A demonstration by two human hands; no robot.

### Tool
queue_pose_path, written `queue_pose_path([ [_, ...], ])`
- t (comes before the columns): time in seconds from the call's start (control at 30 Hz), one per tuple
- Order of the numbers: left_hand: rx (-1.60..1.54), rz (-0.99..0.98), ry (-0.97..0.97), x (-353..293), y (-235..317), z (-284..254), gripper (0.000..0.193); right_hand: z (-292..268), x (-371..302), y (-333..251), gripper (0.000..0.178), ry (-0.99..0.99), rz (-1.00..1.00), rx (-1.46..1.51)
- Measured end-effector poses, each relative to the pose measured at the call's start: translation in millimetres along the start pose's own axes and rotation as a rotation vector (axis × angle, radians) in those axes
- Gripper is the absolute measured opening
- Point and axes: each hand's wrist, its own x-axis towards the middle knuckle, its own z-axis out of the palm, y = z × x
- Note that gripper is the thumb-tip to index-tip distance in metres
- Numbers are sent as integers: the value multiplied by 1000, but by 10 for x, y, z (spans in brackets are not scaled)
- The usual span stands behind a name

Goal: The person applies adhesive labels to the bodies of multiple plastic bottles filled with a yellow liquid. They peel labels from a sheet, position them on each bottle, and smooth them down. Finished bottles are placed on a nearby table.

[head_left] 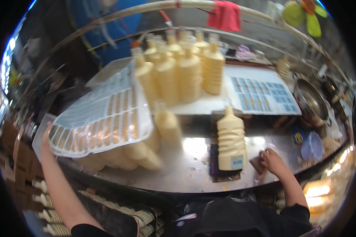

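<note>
At the left, my left hand (47,138) grips the near-left edge of a large sticker sheet (103,114), its fingers closed and partly hidden at the rim. The sheet is a whitish lattice of frames with pale blue rows, tilted over several cream bottles (140,156). A cream bottle (230,134) with a wavy body and clear neck lies on a dark support (213,166), a small blue label (237,162) near its base. To its right, my right hand (272,161) is closed on a small brown flat piece (258,165) at the metal tabletop.
Several cream bottles (188,75) stand on a white board behind. Blue-label sheets (265,93) lie at right. A metal pot (312,100) and lilac cup (311,145) are farther right. More bottles (118,209) lie below the table edge. A pink cloth (224,15) hangs from a rail.
</note>
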Motion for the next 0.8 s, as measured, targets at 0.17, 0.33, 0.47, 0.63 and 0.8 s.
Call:
queue_pose_path([
  [0.17,-15,57,82,38,-26,41,39,-107,-34,-214,52,11,-42,29],
  [0.33,72,53,115,191,-7,-204,25,-182,56,-312,53,-40,-65,16],
  [0.47,74,63,149,273,6,-349,21,-140,143,-144,47,-97,94,174],
  [0.63,111,4,141,328,-4,-352,22,-559,312,-308,30,20,149,801],
  [0.8,107,-1,78,270,5,-242,36,-1354,803,-1499,14,-114,-207,1314],
])
